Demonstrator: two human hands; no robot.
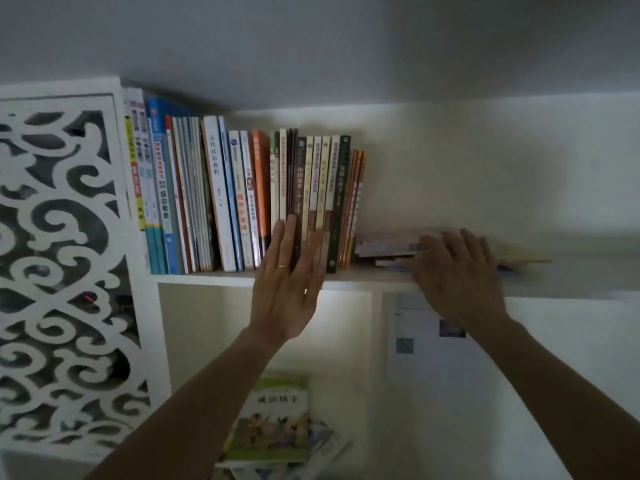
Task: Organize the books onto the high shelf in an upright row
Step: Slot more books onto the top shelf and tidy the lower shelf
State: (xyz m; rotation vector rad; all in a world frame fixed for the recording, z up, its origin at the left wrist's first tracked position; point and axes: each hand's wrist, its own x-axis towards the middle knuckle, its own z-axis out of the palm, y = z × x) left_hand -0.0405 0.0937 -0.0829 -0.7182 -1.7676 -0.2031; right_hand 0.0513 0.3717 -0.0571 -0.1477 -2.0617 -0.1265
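A long row of upright books (pixel 242 199) fills the left part of the high white shelf (pixel 349 277). To its right a small pile of flat books (pixel 388 245) lies on the same shelf. My left hand (pixel 289 284) is flat and open, its fingertips against the spines near the row's right end; a gold ring is on one finger. My right hand (pixel 457 275) rests on the flat pile, fingers spread over the top book; whether it grips is hidden.
A white carved lattice panel (pixel 62 258) stands at the left. Below the shelf is a cubby with a green-covered book (pixel 273 420) on other books. A white panel with printed paper (pixel 429 341) hangs at lower right. The shelf's right stretch (pixel 571 271) holds nothing.
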